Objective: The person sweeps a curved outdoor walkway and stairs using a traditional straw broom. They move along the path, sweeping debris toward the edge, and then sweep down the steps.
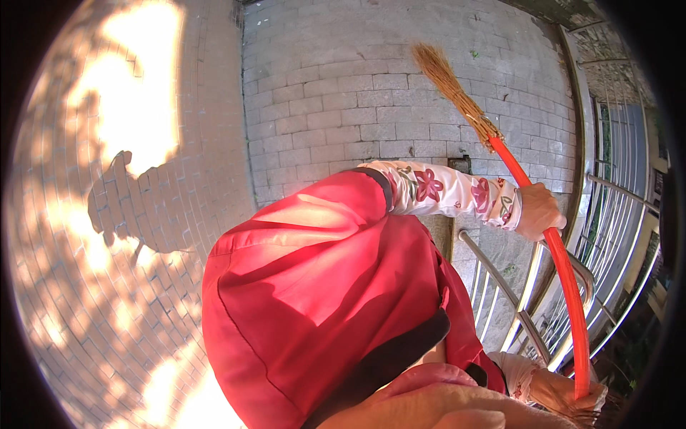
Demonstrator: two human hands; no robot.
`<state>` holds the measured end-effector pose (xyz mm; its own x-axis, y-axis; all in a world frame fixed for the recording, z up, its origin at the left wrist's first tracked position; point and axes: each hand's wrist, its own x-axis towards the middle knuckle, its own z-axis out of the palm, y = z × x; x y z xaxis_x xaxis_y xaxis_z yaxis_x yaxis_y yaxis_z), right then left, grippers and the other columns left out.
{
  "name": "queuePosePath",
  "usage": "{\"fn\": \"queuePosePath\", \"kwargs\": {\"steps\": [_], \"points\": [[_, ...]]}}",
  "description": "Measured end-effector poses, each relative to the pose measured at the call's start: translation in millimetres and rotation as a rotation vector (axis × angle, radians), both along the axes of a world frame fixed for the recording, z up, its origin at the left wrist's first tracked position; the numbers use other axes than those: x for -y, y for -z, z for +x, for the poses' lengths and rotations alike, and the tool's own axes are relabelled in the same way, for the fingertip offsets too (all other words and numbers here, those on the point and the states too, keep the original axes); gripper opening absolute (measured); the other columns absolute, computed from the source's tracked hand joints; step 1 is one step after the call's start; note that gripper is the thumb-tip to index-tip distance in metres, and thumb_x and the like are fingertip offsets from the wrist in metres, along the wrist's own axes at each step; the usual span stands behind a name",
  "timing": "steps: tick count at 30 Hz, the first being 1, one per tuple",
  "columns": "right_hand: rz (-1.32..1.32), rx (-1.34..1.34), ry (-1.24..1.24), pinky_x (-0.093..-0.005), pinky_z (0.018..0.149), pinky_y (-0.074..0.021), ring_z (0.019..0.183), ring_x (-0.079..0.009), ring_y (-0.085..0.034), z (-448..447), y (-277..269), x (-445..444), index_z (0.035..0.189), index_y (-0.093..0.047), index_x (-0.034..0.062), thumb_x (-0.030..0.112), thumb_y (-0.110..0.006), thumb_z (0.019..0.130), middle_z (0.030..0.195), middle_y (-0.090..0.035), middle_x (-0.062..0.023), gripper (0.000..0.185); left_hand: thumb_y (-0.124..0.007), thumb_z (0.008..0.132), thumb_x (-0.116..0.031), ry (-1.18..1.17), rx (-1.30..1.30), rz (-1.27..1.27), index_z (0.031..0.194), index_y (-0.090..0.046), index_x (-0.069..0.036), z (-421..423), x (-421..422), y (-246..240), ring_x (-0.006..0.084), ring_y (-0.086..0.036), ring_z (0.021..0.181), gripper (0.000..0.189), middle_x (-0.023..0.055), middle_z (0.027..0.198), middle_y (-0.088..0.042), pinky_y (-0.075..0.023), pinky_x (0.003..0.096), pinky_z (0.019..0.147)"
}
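Note:
My left hand is wrapped around the middle of a bright red broom handle. At the handle's top end, low on the right of the view, my right hand grips it, partly cut off by shadow and hair. The broom's straw bristles point away to the upper middle, over grey paving blocks. Whether the bristle tips touch the ground I cannot tell. A white floral sleeve covers my left forearm, below a red shirt sleeve with dark trim.
Metal railings run along the right side, with a bent metal handrail close to the broom handle. A raised edging borders the paving. On the left lies brick paving with sun patches and a shadow.

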<state>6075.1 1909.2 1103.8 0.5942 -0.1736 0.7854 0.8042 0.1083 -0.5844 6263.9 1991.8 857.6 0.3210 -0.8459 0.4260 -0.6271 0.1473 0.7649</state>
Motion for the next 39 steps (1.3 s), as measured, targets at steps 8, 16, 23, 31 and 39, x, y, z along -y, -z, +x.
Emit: {"fn": "queuePosePath", "kwargs": {"steps": [8,16,23,31,39], "points": [[0.69,-0.334,0.054,-0.0254,0.045,-0.0262,0.039,-0.0099,-0.023,85,174,-37,0.055,-0.032,0.0172,0.021,-0.039,0.098,0.044,-0.028,0.0032,0.044,-0.065,0.072,-0.03,-0.06,-0.003,0.533,0.069,-0.057,-0.012,81,-132,134,0.0337,-0.062,0.063,0.02,0.011,0.064,-0.061,-0.0463,0.0478,0.056],[0.686,-0.32,0.537,-0.0238,0.045,-0.0259,0.039,-0.0074,-0.019,170,162,-77,0.057,-0.029,0.0168,0.025,-0.04,0.099,0.044,-0.023,0.0049,0.044,-0.061,0.065,-0.021,0.285,-0.145,0.358,0.065,-0.058,-0.009,170,-109,182,0.0359,-0.06,0.062,0.012,0.0135,0.062,-0.06,-0.0474,0.0459,0.057],[0.087,-0.174,0.59,-0.019,0.046,-0.0268,0.036,-0.0046,-0.031,189,47,-65,0.047,-0.03,0.0175,0.016,-0.049,0.082,0.038,-0.032,0.0064,0.04,-0.065,0.063,-0.02,0.369,-0.006,0.112,0.067,-0.057,-0.009,237,8,48,0.0339,-0.061,0.061,0.014,0.0127,0.059,-0.058,-0.0473,0.0439,0.056],[0.735,-0.371,0.451,-0.0269,0.052,-0.0294,0.043,-0.0092,-0.025,315,212,-10,0.057,-0.029,0.0159,0.024,-0.039,0.099,0.048,-0.028,0.0032,0.044,-0.065,0.069,-0.026,0.199,0.027,0.548,0.071,-0.059,-0.012,364,-49,177,0.0352,-0.062,0.067,0.015,0.0133,0.066,-0.061,-0.0485,0.0457,0.062],[0.925,-0.684,0.514,-0.0319,0.06,-0.0334,0.046,-0.0132,-0.032,405,340,13,0.062,-0.036,0.0118,0.024,-0.045,0.095,0.051,-0.033,0.0003,0.036,-0.063,0.073,-0.024,0.288,0.205,1.119,0.082,-0.069,-0.015,472,-53,250,0.0336,-0.064,0.084,0.014,0.0113,0.087,-0.067,-0.0508,0.0459,0.072]]}}
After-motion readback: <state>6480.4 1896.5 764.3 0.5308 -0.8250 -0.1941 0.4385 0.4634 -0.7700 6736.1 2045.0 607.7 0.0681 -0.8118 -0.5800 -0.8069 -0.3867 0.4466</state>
